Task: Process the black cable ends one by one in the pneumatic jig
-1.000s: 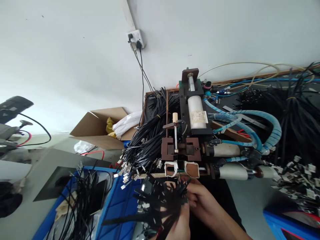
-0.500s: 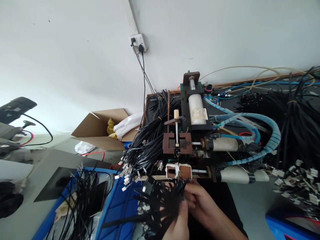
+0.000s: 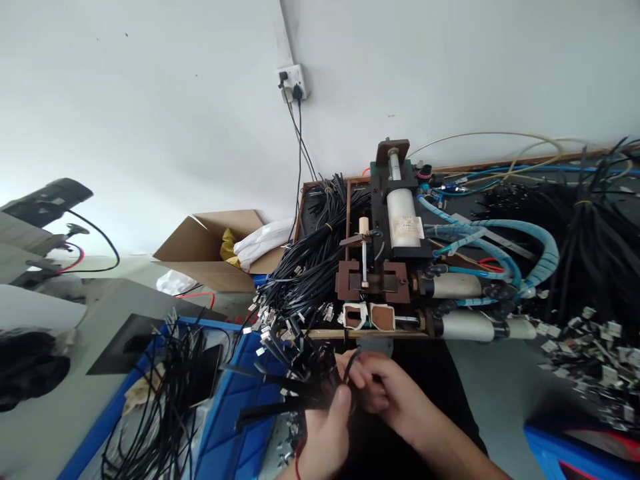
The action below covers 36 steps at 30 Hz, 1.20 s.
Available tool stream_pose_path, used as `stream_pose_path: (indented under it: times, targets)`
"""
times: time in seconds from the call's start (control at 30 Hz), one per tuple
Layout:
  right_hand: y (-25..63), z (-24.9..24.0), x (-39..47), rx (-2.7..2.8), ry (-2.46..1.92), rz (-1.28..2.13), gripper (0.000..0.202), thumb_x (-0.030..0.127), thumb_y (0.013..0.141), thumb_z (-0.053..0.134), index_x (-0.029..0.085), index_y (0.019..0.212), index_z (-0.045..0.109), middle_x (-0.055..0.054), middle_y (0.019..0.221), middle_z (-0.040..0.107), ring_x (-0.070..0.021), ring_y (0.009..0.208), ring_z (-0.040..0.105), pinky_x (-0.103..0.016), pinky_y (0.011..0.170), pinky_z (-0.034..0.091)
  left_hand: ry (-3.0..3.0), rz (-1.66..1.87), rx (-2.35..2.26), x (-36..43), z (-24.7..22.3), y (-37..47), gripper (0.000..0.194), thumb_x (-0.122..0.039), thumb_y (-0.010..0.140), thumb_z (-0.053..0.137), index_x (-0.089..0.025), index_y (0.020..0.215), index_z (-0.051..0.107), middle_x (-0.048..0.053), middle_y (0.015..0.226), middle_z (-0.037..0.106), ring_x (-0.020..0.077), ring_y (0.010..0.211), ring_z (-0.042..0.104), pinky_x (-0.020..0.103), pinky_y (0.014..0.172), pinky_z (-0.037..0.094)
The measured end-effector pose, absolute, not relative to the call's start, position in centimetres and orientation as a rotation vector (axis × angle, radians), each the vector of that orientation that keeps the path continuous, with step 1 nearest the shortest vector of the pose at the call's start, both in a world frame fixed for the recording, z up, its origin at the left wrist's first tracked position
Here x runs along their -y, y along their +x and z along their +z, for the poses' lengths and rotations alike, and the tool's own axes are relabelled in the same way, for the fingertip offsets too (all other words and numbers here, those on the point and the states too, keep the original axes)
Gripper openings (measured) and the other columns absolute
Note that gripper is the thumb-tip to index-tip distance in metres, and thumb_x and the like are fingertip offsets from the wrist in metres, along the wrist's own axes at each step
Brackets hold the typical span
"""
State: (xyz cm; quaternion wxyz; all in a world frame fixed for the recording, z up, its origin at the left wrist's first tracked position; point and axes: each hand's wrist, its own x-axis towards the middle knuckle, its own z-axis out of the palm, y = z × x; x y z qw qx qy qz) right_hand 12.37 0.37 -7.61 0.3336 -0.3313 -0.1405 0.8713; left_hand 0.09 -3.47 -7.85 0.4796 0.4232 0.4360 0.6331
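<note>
My left hand [image 3: 327, 427] is closed round a bundle of black straps [image 3: 295, 387], whose loose ends fan out to the left. Just right of it, my right hand [image 3: 380, 387] has its fingers bent at a single dark strap end [image 3: 351, 363] that curves up from the bundle. Both hands are below the front edge of the bench, close together. Above them stands a machine with brown metal jaws [image 3: 397, 281] and a cloth-wrapped clamp [image 3: 383, 317]. The straps' lower parts blur into the dark clothing.
Black straps with metal ends [image 3: 305, 267] lie on the bench left of the machine, more [image 3: 585, 240] at the right. Air cylinders [image 3: 467, 327] and blue hoses [image 3: 543, 257] extend right. A blue crate [image 3: 235, 407] stands lower left, a cardboard box [image 3: 210, 273] behind it.
The view has shifted. Both hands and the bundle have moved a little down and away from the clamp. The clamp's two wrapped parts and the brown jaws now stand farther apart.
</note>
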Motion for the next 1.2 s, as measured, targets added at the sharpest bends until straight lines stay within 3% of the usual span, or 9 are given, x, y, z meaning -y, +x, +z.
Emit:
stream_pose_path:
  times: [0.07, 0.17, 0.33, 0.43, 0.5, 0.6, 0.7, 0.9, 1.2]
  targets:
    - [12.7, -7.5, -0.1, 0.524, -1.046, 2.175, 0.028, 0.038, 0.069, 0.082, 0.020, 0.064, 0.061, 0.012, 0.046, 0.035, -0.0062, 0.043, 0.020, -0.022, 0.042, 0.012, 1.070, 1.488, -0.991, 3.7, -7.4, 0.1, 0.041, -0.051, 0.102, 0.063, -0.022, 0.072, 0.065, 0.001, 0.064, 0.060, 0.0207, 0.066, 0.061, 0.037, 0.077, 0.056]
    - [13.4, -6.4, 0.8, 0.921, -1.294, 1.576, 0.034, 0.038, 0.078, 0.079, 0.020, 0.060, 0.057, 0.006, 0.055, 0.046, -0.0103, 0.053, 0.037, -0.023, 0.049, 0.027, 1.064, 1.469, -0.975, 3.8, -6.8, 0.2, 0.043, -0.047, 0.104, 0.061, -0.022, 0.069, 0.060, -0.003, 0.057, 0.054, 0.0159, 0.055, 0.054, 0.030, 0.063, 0.050]
    - [14.0, -3.2, 1.9, 1.268, -1.127, 1.248, 0.021, 0.036, 0.098, 0.066, 0.018, 0.095, 0.077, 0.006, 0.060, 0.051, -0.0136, 0.051, 0.050, -0.025, 0.051, 0.037, 0.994, 1.378, -1.121, 4.2, -6.9, 0.3, 0.037, -0.043, 0.098, 0.075, -0.020, 0.070, 0.067, -0.001, 0.062, 0.062, 0.0148, 0.058, 0.057, 0.027, 0.061, 0.051]
    - [13.8, -2.2, 1.5, 1.389, -1.049, 1.070, 0.032, 0.027, 0.103, 0.060, 0.019, 0.074, 0.071, 0.004, 0.060, 0.055, -0.0135, 0.053, 0.054, -0.025, 0.052, 0.039, 0.953, 1.295, -1.173, 4.0, -6.9, 0.7, 0.033, -0.050, 0.091, 0.081, -0.019, 0.079, 0.077, 0.002, 0.068, 0.071, 0.0183, 0.062, 0.065, 0.030, 0.063, 0.057]
    - [13.7, -2.1, 1.1, 1.394, -1.020, 0.901, 0.031, 0.022, 0.104, 0.058, 0.019, 0.076, 0.072, 0.001, 0.067, 0.064, -0.0144, 0.059, 0.058, -0.025, 0.056, 0.043, 0.940, 1.277, -1.165, 3.7, -6.6, 0.9, 0.033, -0.052, 0.089, 0.082, -0.020, 0.087, 0.081, 0.003, 0.070, 0.074, 0.0199, 0.062, 0.069, 0.031, 0.064, 0.061]
    - [13.6, -2.5, 0.8, 1.314, -1.000, 0.901, 0.021, 0.022, 0.105, 0.059, 0.022, 0.093, 0.077, -0.002, 0.081, 0.073, -0.0169, 0.068, 0.066, -0.027, 0.064, 0.051, 0.913, 1.322, -1.175, 3.4, -6.4, 0.9, 0.032, -0.050, 0.087, 0.085, -0.021, 0.101, 0.084, 0.008, 0.087, 0.084, 0.0245, 0.076, 0.079, 0.035, 0.074, 0.067]
    - [13.2, -3.5, 1.0, 1.285, -1.030, 1.054, 0.020, 0.027, 0.101, 0.064, 0.022, 0.085, 0.076, -0.001, 0.077, 0.068, -0.0185, 0.070, 0.064, -0.027, 0.065, 0.051, 0.858, 1.405, -1.218, 3.2, -6.8, 0.7, 0.038, -0.045, 0.085, 0.088, -0.022, 0.114, 0.083, 0.011, 0.112, 0.086, 0.0300, 0.103, 0.081, 0.041, 0.094, 0.066]
    - [13.1, -5.3, 1.0, 1.209, -1.102, 1.215, 0.039, 0.035, 0.098, 0.065, 0.021, 0.062, 0.065, 0.001, 0.063, 0.057, -0.0170, 0.062, 0.054, -0.028, 0.065, 0.052, 0.701, 1.504, -1.332, 3.1, -8.0, 0.9, 0.036, -0.046, 0.073, 0.096, -0.022, 0.097, 0.083, 0.006, 0.099, 0.086, 0.0287, 0.100, 0.082, 0.039, 0.096, 0.065]
    - [13.7, -5.2, 0.1, 1.367, -1.230, 0.905, 0.031, 0.027, 0.104, 0.062, 0.019, 0.079, 0.078, -0.002, 0.070, 0.078, -0.0172, 0.062, 0.074, -0.021, 0.060, 0.054, 0.718, 1.440, -1.390, 2.3, -8.2, 3.2, 0.029, -0.038, 0.075, 0.091, -0.021, 0.098, 0.086, 0.009, 0.098, 0.087, 0.0349, 0.100, 0.082, 0.044, 0.094, 0.067]
